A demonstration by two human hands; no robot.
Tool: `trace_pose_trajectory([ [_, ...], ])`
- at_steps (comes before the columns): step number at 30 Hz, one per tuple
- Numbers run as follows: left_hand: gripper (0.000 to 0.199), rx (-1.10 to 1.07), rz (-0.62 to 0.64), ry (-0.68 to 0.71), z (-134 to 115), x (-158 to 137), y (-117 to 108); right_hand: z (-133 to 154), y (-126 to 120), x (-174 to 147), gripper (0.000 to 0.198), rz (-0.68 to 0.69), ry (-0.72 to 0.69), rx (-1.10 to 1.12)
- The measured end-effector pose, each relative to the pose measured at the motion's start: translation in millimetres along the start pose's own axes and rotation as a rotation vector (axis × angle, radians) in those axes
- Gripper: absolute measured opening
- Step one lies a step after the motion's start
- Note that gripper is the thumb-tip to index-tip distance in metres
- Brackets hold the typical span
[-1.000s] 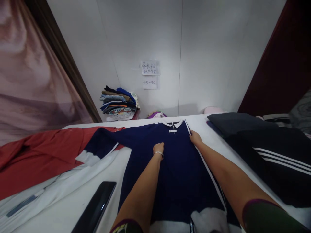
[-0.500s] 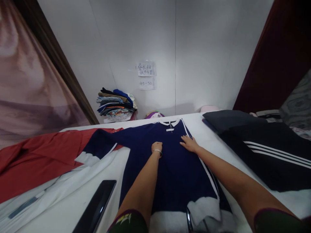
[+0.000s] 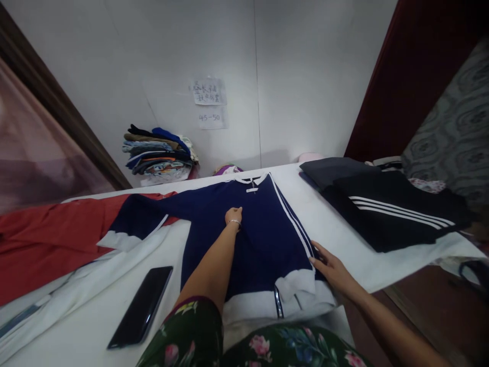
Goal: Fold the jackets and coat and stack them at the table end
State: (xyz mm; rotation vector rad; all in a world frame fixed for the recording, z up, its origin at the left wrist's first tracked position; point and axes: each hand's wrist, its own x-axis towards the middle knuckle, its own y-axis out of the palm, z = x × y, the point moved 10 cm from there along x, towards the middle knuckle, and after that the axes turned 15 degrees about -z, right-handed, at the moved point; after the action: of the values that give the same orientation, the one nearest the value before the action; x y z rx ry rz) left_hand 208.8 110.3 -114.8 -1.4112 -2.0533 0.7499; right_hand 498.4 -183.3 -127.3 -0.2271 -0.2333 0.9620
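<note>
Navy cloth right at the fingertips: the right hand is at the shirt, low on its striped edge, thumb on top and the other fingers by the outer side, with a gap showing in between. Can't tell if they're actually clamped on the fabric. The left hand sits on the chest, fingers curled in, but the tips are hidden, so no clue whether any cloth is pinched under there.

Looks to me like the step in hand is straightening that side, with the left hand as an anchor. One sleeve seems to lie in along the edge, its white cuff down over the hem. I'd say the next move calls for a light touch on the right, keeping the stripes in line, and steady pressure on the chest so nothing skews.

Further out, the shirt is mid-table, collar toward the wall. The other sleeve is stretched out over a red garment. Phone lies just beside the shirt, and folded black clothes sit on the opposite side, apart from it.
</note>
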Motion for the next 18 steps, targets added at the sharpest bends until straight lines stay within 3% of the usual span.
trace_pose_trajectory([
  [3, 0.030, 0.046, 0.006, 0.047, -12, -6, -7, 4, -11, -32, 0.073, -0.019, 0.070, -0.006],
  [6, 0.036, 0.092, -0.019, 0.130, -33, -21, -20, 8, -12, -40, 0.075, -0.012, 0.116, -0.016],
  [9, 0.041, 0.121, -0.027, 0.350, -65, -56, -25, 10, -6, -37, 0.074, 0.031, 0.110, 0.030],
  [11, 0.043, 0.160, 0.040, 0.588, -87, -93, -14, 9, -2, -36, 0.072, 0.073, 0.123, 0.111],
  [13, 0.050, 0.214, 0.188, 0.783, -94, -132, 7, 8, 2, -38, 0.070, 0.116, 0.149, 0.208],
  [16, 0.058, 0.300, 0.387, 0.901, -82, -171, 35, 5, 4, -44, 0.069, 0.165, 0.164, 0.248],
  [18, 0.059, 0.340, 0.415, 0.923, -74, -179, 41, 3, 2, -49, 0.068, 0.168, 0.132, 0.187],
])
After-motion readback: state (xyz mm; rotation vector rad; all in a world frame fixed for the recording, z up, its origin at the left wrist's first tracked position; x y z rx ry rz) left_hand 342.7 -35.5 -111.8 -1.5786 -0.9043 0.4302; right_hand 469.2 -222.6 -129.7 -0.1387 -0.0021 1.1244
